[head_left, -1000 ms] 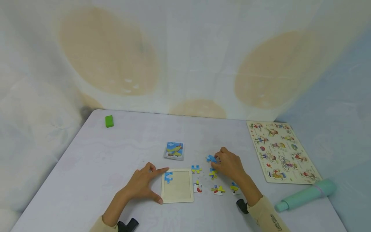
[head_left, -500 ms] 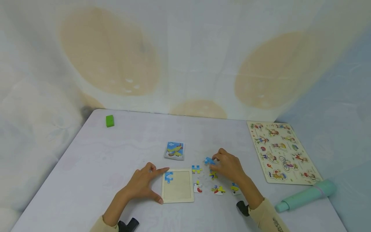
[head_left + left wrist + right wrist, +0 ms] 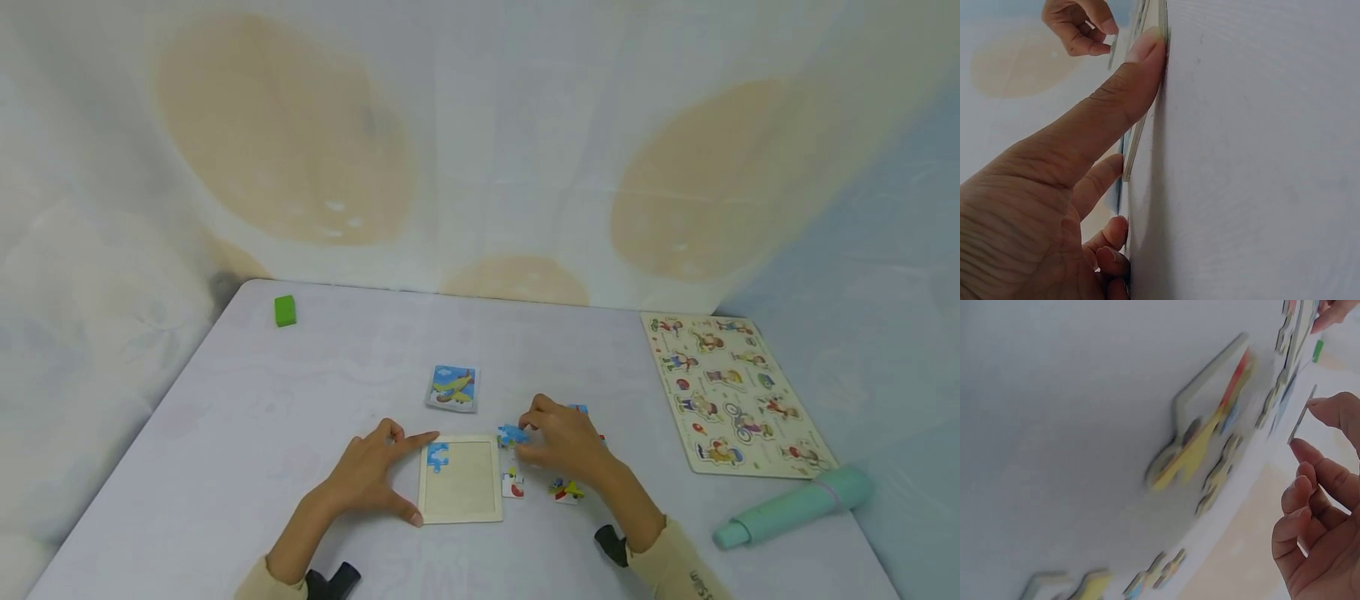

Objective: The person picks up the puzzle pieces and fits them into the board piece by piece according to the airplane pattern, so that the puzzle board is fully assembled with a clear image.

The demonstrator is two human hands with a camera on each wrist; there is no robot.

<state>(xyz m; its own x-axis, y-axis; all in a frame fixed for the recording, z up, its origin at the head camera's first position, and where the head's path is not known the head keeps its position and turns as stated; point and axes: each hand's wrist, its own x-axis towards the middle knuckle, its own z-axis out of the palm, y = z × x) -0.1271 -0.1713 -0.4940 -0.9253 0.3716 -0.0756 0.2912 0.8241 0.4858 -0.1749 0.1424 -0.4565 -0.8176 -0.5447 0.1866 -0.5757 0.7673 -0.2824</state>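
Observation:
My right hand (image 3: 564,437) pinches a blue jigsaw piece (image 3: 512,435) between thumb and index finger, just right of the square wooden puzzle tray (image 3: 465,492). Edge-on, the same jigsaw piece (image 3: 1303,415) shows thin between the fingertips in the right wrist view. My left hand (image 3: 365,477) lies along the tray's left side. Its straight index finger touches the upper left corner and its thumb (image 3: 1147,50) presses the lower one. One blue piece (image 3: 437,457) sits in the tray's upper left corner. Loose picture pieces (image 3: 566,490) lie below my right hand, which partly hides several others.
Behind the tray lies a small card with an airplane picture (image 3: 452,388). A green block (image 3: 285,311) sits at the far left. To the right are a wooden board with cartoon figures (image 3: 738,429) and a mint-green roll (image 3: 795,507).
My right hand has moved left and slightly nearer with the blue jigsaw piece, from beyond the loose pieces to beside the tray. My left hand and the tray have stayed in place.

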